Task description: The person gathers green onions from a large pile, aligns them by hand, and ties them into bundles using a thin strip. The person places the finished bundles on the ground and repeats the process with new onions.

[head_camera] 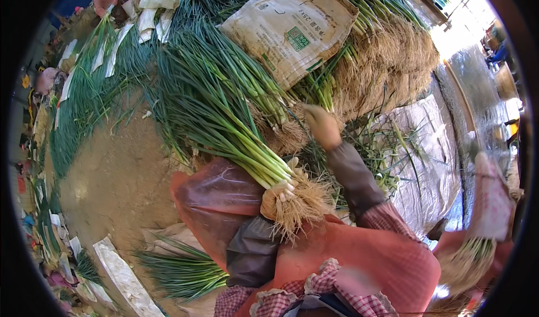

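My gloved left hand [268,202] grips a bunch of green onions [257,157] just above the roots, over my lap. The white stem ends and shaggy roots [303,203] hang past the hand, and the long green leaves point away to the upper left. My right hand [323,127], in a tan glove, is stretched forward beside the roots of more green onions [276,111] lying in front of me. Its fingers are blurred, so I cannot tell whether they hold anything. A red plastic apron [353,258] covers my legs.
A printed woven sack [290,31] lies over a large stack of green onions, whose roots [387,64] face right. Leaf trimmings lie on a pale sheet [429,157]. A smaller bunch [185,266] rests at lower left. Another person's onion bundle [471,258] is at lower right.
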The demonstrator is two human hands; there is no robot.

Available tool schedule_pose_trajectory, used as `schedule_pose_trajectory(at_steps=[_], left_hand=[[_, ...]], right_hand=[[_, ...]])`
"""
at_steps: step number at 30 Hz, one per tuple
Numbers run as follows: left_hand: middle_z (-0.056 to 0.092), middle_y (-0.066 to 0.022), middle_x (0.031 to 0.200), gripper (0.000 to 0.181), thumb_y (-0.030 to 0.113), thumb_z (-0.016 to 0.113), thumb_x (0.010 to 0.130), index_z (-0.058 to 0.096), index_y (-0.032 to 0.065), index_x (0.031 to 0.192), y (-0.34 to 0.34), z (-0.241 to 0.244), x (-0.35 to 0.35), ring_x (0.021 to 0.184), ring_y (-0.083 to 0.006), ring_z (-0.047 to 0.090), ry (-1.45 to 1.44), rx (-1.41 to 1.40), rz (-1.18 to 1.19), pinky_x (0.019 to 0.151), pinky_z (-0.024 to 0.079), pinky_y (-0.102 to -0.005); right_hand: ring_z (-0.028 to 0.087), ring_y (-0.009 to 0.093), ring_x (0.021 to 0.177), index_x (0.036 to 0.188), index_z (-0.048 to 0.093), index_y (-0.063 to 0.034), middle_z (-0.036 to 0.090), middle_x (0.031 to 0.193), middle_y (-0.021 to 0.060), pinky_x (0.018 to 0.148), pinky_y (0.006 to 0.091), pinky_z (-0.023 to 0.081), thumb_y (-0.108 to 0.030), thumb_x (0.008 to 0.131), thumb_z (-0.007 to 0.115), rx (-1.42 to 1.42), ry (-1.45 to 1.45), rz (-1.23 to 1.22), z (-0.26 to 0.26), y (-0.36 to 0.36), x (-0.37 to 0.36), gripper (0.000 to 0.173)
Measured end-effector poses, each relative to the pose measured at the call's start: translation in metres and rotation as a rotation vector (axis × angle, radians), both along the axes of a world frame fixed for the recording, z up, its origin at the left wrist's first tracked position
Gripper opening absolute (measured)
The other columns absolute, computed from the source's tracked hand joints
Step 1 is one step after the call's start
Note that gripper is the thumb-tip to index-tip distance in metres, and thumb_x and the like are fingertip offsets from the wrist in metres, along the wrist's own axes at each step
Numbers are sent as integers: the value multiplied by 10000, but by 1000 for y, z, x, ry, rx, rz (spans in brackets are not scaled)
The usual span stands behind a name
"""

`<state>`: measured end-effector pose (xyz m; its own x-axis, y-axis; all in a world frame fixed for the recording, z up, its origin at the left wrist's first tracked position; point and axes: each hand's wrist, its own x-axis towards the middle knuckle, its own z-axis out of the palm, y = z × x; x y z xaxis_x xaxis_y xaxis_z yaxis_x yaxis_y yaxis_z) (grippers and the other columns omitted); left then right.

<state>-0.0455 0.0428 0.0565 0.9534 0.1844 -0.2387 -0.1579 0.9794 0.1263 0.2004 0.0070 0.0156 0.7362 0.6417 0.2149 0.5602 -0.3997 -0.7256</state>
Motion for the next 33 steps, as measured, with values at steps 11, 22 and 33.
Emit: schedule_pose_trajectory(at_steps=[11,22,33], left_hand=[[574,-77,846,346,128,584,818,528,-42,1114,-2,-19,-9,675,-133,569,204,126,93,606,521,-258],[573,-36,847,246,138,586,836,560,-23,1020,-3,-35,-4,707,-94,545,309,123,-122,643,474,-205],[589,-29,841,163,120,608,854,575,25,983,-17,-17,7,731,-97,560,427,296,-111,630,463,-221]], right_hand=[[573,144,618,1012,653,-33,641,707,54,583,318,496,-334,855,634,-76,592,12,65,-7,-5,340],[607,299,751,857,678,-67,626,821,137,656,352,488,-222,832,609,-83,158,232,54,-60,-98,172],[630,335,891,1183,549,-37,648,1020,163,752,387,504,-367,789,669,-141,456,51,13,-77,-75,527]])
